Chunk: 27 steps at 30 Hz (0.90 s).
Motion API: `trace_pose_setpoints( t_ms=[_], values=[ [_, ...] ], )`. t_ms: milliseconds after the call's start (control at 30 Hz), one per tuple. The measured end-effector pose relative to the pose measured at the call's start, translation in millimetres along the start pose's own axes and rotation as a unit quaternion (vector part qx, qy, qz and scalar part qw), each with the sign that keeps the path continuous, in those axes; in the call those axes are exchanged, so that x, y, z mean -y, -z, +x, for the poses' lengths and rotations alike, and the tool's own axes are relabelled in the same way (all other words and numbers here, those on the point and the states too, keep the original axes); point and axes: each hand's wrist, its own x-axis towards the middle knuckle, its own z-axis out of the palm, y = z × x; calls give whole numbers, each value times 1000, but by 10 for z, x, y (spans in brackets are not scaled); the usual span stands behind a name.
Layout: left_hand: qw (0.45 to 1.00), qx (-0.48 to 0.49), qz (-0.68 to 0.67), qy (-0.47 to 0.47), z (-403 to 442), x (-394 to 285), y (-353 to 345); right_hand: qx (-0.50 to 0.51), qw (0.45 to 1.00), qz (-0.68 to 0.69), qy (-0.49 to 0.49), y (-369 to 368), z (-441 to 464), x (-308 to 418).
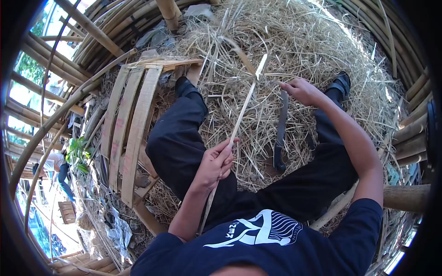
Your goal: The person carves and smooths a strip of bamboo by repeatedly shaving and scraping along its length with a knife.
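My left hand (pixel 216 163) is closed round a long, pale bamboo strip (pixel 243 110), which slants up from my lap to a paler end over the straw. On the other side, my right hand (pixel 300 91) has its fingers pressed together, with a thin strip (pixel 280 83) at the fingertips. Just below those fingers a long dark knife (pixel 281 124) stretches over the straw between my legs, its black handle toward me. Whether my right hand touches the blade tip cannot be made out.
Straw and shavings (pixel 317 46) cover the ground around my feet. A slatted wooden crate (pixel 133 124) stands at the left. Bamboo poles (pixel 101 37) surround the spot, and a person (pixel 57 165) is outside at the far left.
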Motion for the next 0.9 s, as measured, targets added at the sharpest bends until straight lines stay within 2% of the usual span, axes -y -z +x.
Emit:
trace_pose_setpoints(
  t_ms=[33,67,100,133,167,233,267,300,333,367,400,433,500,533,600,667,833,900],
  values=[
    [1000,9,11,-1,-5,-23,11,1,1000,-3,5,32,27,-48],
    [1000,13,11,1,7,0,50,169,960,186,-126,117,41,-113],
    [1000,14,11,-2,16,-2,81,323,839,360,-248,196,41,-81],
    [1000,24,13,2,17,0,106,332,776,455,-285,102,-34,-98],
    [999,35,16,7,19,1,115,332,776,454,-286,88,-82,-77],
    [999,26,41,5,26,-15,108,375,722,513,-274,63,-130,20],
    [998,16,67,2,38,-29,101,317,783,471,-253,15,-171,104],
    [998,17,67,-2,66,-30,91,278,846,361,-278,2,-116,213],
    [994,-7,108,-31,100,-10,75,159,955,211,-138,-51,-151,328],
    [987,-31,148,-60,125,13,55,132,976,137,-110,-60,-191,457],
    [987,-33,147,-61,151,17,33,102,989,58,-86,-39,-234,650],
    [978,-47,181,-93,184,4,12,103,989,60,-84,-75,-271,774],
    [967,-63,216,-124,264,-14,-9,52,998,6,23,-169,-373,938],
    [947,-75,269,-160,320,-13,-3,41,998,-16,34,-227,-399,991],
    [907,-105,349,-209,357,-62,-91,17,998,-14,62,-295,-399,1008],
    [912,-95,335,-219,408,-71,-130,-34,993,-22,113,-347,-386,954],
    [918,-85,308,-235,379,-6,-181,-55,989,-86,111,-278,-319,785],
    [920,-71,327,-204,341,0,-165,18,997,-71,-36,-230,-140,664]
  ],
)
